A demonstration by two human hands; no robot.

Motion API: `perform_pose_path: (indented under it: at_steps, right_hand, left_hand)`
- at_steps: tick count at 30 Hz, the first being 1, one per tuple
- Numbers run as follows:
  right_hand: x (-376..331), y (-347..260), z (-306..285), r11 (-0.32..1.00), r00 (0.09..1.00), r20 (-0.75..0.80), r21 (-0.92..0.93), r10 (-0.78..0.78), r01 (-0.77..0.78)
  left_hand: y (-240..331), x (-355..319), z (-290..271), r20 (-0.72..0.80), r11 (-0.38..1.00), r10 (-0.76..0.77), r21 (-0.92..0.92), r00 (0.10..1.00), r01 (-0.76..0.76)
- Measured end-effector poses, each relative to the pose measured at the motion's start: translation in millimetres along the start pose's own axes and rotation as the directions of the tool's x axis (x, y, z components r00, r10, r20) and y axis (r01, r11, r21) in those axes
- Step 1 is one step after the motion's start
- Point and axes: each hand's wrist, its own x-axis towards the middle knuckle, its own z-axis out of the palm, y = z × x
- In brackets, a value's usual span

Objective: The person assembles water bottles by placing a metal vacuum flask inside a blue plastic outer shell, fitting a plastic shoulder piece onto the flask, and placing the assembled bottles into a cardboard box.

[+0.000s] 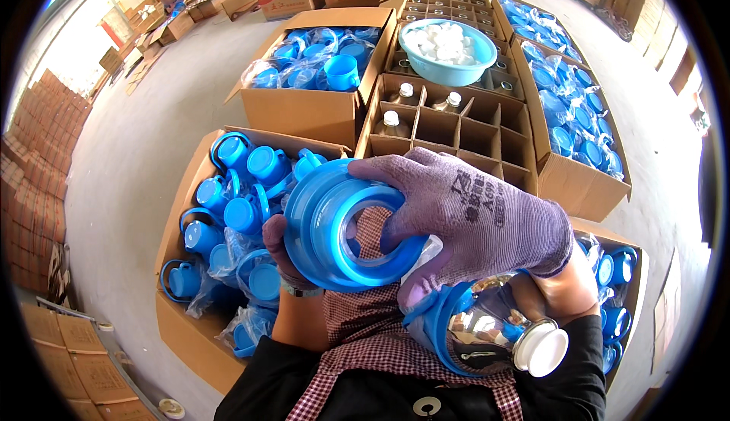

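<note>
blue ring (pixel 334 223) | purple glove (pixel 471 216) | checked apron (pixel 380 345) | white stopper (pixel 544 349)

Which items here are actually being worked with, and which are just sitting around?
In hand:
- blue plastic ring, gripped by left hand and gloved right hand
- shiny flask with white stopper in the lap

Lying about:
- divided carton
- blue basin of white stoppers
- stacked flat cartons

This is a packing floor in a warehouse or small factory. A divided carton (pixel 456 128), its cardboard grid holding a few white-capped flasks, stands on a bare concrete floor (pixel 137 147). Left of it and in front of it sit open cartons of blue plastic parts (pixel 304 68), many in clear bags. On its far end rests a blue basin of white caps (pixel 447 49). Far to its left, flattened cardboard stacks (pixel 42 170) line the wall.
</note>
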Motion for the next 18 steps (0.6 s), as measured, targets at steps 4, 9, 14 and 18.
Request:
perform_pose_path:
  at_steps: [4,9,14,18]
  right_hand:
    - [1.7,-4.7,4.5,0.998,0.999,-0.044,-0.059,-0.016,0.013]
    - [2.1,-8.3,0.0,0.998,0.997,-0.08,-0.058,-0.021,0.016]
    - [4.5,-13.5,-0.3,0.998,0.998,-0.039,-0.012,0.054,-0.054]
    - [-0.2,-16.7,1.6,0.998,0.997,-0.058,-0.033,0.05,-0.052]
  left_hand:
    - [1.9,8.1,-3.0,0.218,0.984,-0.079,-0.14,0.973,0.112]
    - [-6.1,9.0,-5.1,0.26,0.998,-0.033,-0.043,0.965,0.045]
    - [-9.0,7.3,-76.8,0.529,0.939,-0.127,-0.209,0.839,0.274]
    - [-10.3,11.2,-80.0,0.612,0.968,-0.176,-0.033,0.771,0.247]
